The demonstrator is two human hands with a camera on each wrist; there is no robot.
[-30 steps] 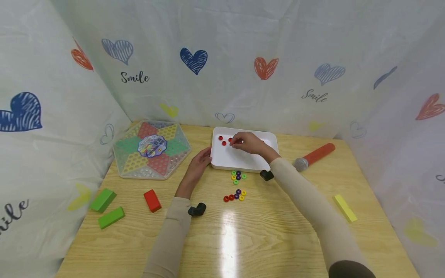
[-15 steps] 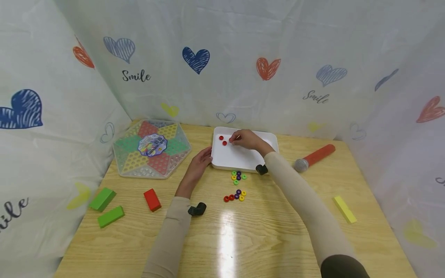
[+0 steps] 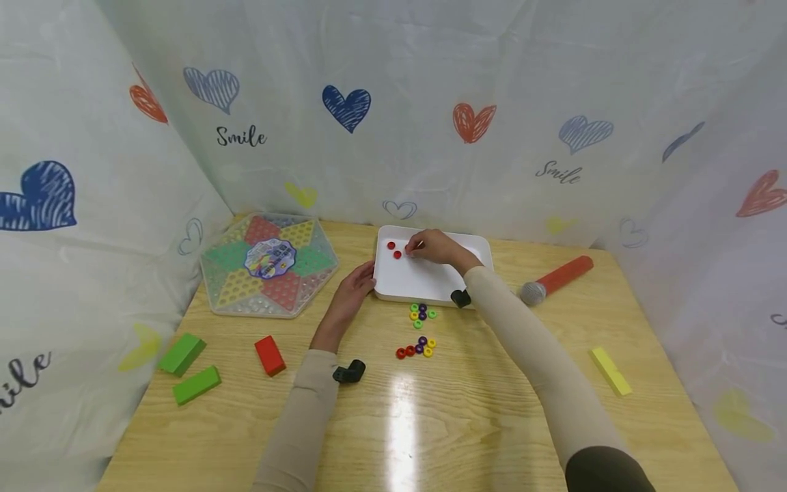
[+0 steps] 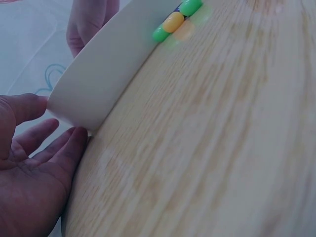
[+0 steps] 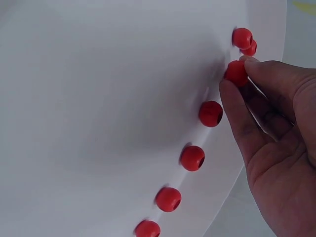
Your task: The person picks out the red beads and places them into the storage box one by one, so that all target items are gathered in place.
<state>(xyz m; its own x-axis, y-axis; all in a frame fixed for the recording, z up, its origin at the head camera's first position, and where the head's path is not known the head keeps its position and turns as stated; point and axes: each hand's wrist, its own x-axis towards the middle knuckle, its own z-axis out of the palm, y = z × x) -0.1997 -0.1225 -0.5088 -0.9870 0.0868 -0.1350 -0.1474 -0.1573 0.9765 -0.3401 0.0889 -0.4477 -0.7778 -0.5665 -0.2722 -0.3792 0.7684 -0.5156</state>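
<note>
A white tray [image 3: 399, 281] lies at the back of the table. At its left end my left hand [image 3: 354, 287] holds it; in the left wrist view the thumb [image 4: 29, 106] meets the rim and fingertips touch the lower edge. Over the tray, my right hand [image 3: 435, 247] pinches a red bead [image 5: 237, 73] between thumb and index finger, close to the tray's floor. Several more red beads [image 5: 192, 158] form a line along the tray's wall in the right wrist view. Two of them [image 5: 242, 38] sit close together just past the pinched one.
Green, yellow and purple beads [image 3: 422, 307] lie in front of the tray, with red, purple and yellow beads [image 3: 419, 348] nearer. A Chinese checkers board [image 3: 270, 266] is left, a red microphone [image 3: 556, 277] right. Green blocks [image 3: 197, 385], a red block [image 3: 270, 355] and a yellow block [image 3: 610, 371] lie around.
My right hand has shifted slightly left and back within the tray, its wrist and forearm following, then stayed nearly still. The left hand has kept its place at the tray's left end.
</note>
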